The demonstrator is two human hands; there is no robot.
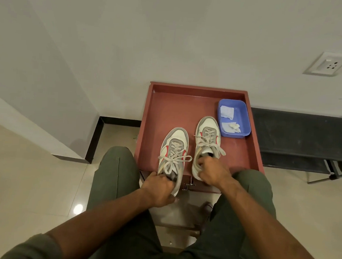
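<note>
two shoes [174, 145], maybe two cloths [226, 112]

Soft indoor light, seemingly warped edges

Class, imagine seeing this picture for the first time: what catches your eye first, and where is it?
Two white-and-grey sneakers stand side by side on a reddish tray table: the left hand grips the left sneaker at its heel, the right hand the right sneaker. A blue tub with white cloths sits at the table's far right.
</note>
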